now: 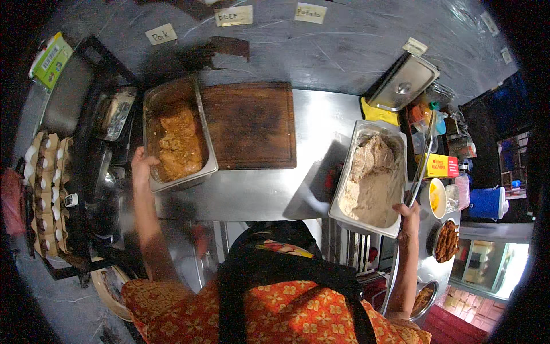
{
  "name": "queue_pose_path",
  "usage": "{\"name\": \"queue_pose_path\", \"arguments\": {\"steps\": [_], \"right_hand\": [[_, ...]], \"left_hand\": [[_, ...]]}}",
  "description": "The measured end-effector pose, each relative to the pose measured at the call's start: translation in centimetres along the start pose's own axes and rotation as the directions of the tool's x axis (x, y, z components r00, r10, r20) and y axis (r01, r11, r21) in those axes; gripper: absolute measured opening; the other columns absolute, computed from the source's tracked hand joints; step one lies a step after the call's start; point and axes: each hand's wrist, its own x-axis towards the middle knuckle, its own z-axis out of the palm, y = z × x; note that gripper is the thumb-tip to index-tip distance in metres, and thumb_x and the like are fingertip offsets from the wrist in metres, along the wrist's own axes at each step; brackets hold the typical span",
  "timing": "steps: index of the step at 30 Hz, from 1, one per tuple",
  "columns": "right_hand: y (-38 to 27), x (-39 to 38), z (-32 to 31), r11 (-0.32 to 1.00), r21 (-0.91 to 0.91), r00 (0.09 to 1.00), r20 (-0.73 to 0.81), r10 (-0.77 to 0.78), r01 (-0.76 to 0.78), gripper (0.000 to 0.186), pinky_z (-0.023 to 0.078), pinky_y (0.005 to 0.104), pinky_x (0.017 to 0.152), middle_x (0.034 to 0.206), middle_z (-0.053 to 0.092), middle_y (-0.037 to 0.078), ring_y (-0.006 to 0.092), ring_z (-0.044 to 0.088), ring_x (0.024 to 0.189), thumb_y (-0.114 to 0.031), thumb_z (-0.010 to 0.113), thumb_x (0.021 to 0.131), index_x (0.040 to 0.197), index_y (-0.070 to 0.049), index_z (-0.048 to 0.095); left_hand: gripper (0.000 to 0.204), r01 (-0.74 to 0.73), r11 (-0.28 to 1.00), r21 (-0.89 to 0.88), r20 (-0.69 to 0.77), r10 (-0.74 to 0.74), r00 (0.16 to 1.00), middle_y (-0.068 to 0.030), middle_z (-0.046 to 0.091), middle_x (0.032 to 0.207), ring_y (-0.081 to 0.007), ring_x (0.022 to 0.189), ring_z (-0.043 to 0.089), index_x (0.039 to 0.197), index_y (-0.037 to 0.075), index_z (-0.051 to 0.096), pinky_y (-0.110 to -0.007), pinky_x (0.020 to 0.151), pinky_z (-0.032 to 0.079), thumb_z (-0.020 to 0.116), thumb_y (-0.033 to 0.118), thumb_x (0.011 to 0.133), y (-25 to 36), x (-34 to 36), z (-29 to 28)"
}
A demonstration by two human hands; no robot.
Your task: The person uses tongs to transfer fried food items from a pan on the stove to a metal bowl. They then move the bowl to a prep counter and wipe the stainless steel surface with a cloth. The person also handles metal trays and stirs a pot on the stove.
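So the left hand [144, 163] is pinching the left rim of a deep metal pan [209, 150] with wet orange-brown meat [179, 140] in it, just left of the wooden board [249, 127]. Right hand [407, 215] has its grip on the right rim of a second tray [366, 225], over the right part of the steel desk [312, 123], with a coated chunk [373, 157] sitting on pale powder [366, 198]. Can't tell if either container fully rests on the desk tbh
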Motion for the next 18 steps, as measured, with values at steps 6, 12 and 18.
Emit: {"name": "queue_pose_path", "arguments": {"steps": [6, 12, 18], "right_hand": [[-2.1, -2.5, 9.8, 0.998, 0.025, 0.963, 0.265, 0.054, -0.062, 0.050, 0.046, 0.0316, 0.079, 0.096, 0.061, 0.010, 0.0196, 0.059, 0.085, 0.000, 0.062, 0.061, 0.111, 0.002, 0.053], [-0.5, -1.1, 24.0, 0.995, 0.099, 0.873, 0.486, -0.025, -0.027, 0.038, 0.043, 0.0269, 0.067, 0.079, 0.055, 0.002, 0.0126, 0.052, 0.072, 0.000, 0.063, 0.061, 0.098, 0.000, 0.053], [1.1, 1.0, 33.3, 0.965, 0.251, 0.794, 0.571, -0.208, 0.073, 0.035, 0.043, 0.0249, 0.069, 0.085, 0.059, 0.004, 0.0108, 0.053, 0.075, 0.000, 0.061, 0.066, 0.100, 0.002, 0.054]], "left_hand": [[0.028, -0.260, 0.947, 0.186, 0.096, 0.246, 0.964, -0.0047, 0.055, 0.090, -0.0162, 0.088, 0.053, 0.100, 0.002, 0.054, -0.025, 0.078, 0.040, 0.058, 0.000, 0.072, -6.9, 7.6, -8.7], [0.044, -0.073, 0.651, 0.756, -0.090, 0.213, 0.973, -0.0214, 0.058, 0.109, -0.0369, 0.101, 0.056, 0.122, 0.005, 0.048, -0.041, 0.085, 0.043, 0.059, 0.024, 0.083, 0.9, 3.5, -1.3], [0.045, -0.300, 0.553, 0.777, 0.086, 0.380, 0.921, -0.0196, 0.059, 0.109, -0.0316, 0.098, 0.059, 0.125, 0.007, 0.047, -0.039, 0.083, 0.044, 0.058, 0.019, 0.083, -0.5, 6.4, -4.1]]}}
